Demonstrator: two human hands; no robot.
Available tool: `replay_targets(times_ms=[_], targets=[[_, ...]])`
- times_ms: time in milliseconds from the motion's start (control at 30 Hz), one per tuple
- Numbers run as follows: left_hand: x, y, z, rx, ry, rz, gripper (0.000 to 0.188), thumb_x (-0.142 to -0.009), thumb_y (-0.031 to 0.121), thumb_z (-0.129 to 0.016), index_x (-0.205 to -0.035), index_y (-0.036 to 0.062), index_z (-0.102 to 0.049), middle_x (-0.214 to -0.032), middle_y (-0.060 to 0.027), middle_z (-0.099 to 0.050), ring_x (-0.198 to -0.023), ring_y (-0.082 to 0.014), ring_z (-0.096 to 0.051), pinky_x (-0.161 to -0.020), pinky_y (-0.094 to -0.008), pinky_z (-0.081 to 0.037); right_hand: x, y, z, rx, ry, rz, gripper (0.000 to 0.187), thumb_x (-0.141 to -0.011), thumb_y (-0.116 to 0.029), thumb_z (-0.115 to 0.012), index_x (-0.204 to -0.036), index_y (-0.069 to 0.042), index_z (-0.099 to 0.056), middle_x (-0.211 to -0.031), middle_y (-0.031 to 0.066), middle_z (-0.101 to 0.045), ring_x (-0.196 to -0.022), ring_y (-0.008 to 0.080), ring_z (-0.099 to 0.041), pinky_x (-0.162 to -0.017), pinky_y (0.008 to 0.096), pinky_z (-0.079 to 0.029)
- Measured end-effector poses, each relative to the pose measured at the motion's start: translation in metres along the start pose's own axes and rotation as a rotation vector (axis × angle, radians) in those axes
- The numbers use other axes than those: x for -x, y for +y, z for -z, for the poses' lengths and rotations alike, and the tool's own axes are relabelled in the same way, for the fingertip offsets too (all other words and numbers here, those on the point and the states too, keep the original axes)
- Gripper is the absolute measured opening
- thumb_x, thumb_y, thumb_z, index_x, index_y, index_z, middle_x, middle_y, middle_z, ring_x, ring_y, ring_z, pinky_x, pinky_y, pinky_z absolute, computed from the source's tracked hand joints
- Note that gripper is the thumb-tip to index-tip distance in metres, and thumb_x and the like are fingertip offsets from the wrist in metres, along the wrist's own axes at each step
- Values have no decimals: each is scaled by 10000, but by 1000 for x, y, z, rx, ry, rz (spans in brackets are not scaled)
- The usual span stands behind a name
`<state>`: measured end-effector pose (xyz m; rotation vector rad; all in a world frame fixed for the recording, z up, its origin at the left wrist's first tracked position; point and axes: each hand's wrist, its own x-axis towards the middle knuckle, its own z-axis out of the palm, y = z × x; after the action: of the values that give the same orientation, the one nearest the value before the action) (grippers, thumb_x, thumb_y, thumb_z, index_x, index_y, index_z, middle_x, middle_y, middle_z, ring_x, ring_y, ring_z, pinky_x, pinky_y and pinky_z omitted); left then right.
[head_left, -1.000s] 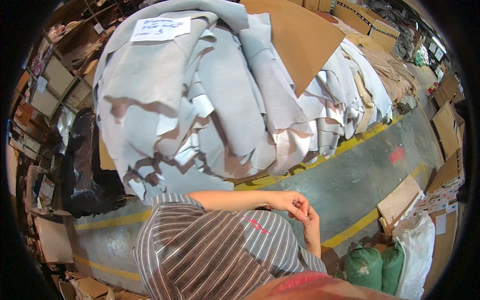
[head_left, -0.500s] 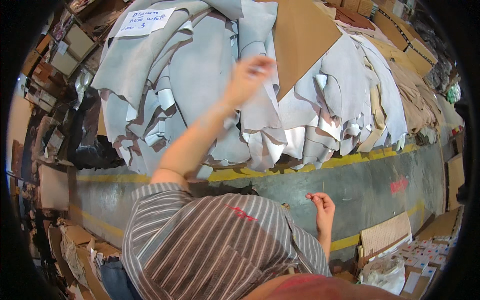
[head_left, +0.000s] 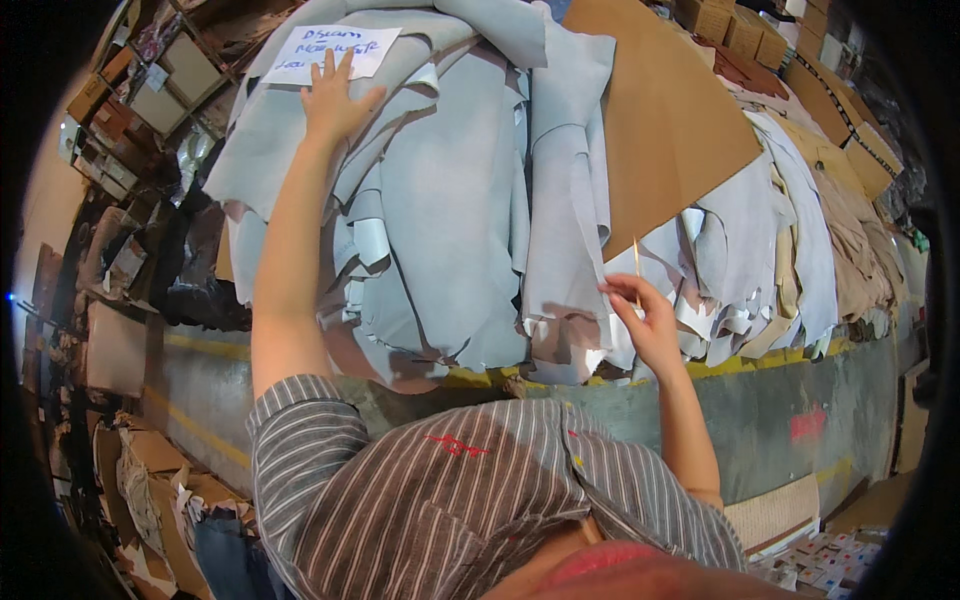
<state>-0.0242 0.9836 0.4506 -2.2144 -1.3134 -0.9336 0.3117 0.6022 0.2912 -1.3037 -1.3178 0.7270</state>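
My left hand (head_left: 338, 103) lies with fingers spread over the lower edge of a white paper sheet (head_left: 350, 48) with blue handwriting. The paper rests on a large pile of pale grey leather hides (head_left: 450, 190), draped in folds. My right hand (head_left: 648, 322) is in front of the pile's hanging edges, fingers curled together. A thin yellowish stick (head_left: 637, 262) points up from its fingers; its lower end is hidden by the hand. Beyond the right hand, a brown cardboard sheet (head_left: 670, 130) lies over the hides.
More hides in white and tan (head_left: 840, 220) continue to the right. Cardboard boxes (head_left: 745, 32) stand behind. Shelving with boxes (head_left: 165, 80) is at the far left. A grey floor with yellow lines (head_left: 740, 400) runs before the pile. Scrap-filled cardboard (head_left: 150, 470) sits lower left.
My left hand has swung left from above the middle of the pile onto the paper. My right hand has risen forward from over the floor to the hides' hanging edge.
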Motion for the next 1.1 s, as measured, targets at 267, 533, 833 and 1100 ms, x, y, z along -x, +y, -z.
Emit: replay_targets(times_ms=[267, 533, 833, 1100], targets=[[-11, 27, 5, 433, -76, 25, 346, -831, 161, -587, -1154, 175, -710, -1184, -82, -685, -1174, -295, -591, -979, -431, -452, -111, 9, -64, -92, 147, 110, 373, -919, -118, -645, -1267, -7, -571, -1188, 115, -658, -1103, 199, -621, -927, 322, -480], [29, 179, -14, 700, -122, -863, 483, -701, -72, -650, -1129, 146, -706, -1229, -17, -672, -1314, -287, -486, -1116, -487, -339, -195, -8, 6, -709, 211, -142, 580, -1028, -490, -386, -1309, -5, -535, -1124, 111, -676, -940, 128, -666, -846, 299, -523], [-19, 230, -142, 720, -239, -551, 587, -733, 22, -644, -1311, 97, -569, -1373, -143, -532, -1244, -332, -509, -1027, -429, -443, -192, -25, 62, 444, 765, 181, 241, -935, -175, -635, -1115, -18, -674, -623, 37, -569, -527, 79, -432, -514, 261, -382], [-44, 262, -270, 134, -547, -829, 473, -766, 137, -665, -1236, 111, -621, -1140, -126, -636, -1049, -339, -615, -870, -444, -533, -176, -32, 72, 612, 674, 124, 274, -940, -153, -621, -1176, -17, -648, -611, 91, -520, -501, 106, -400, -490, 279, -357]])
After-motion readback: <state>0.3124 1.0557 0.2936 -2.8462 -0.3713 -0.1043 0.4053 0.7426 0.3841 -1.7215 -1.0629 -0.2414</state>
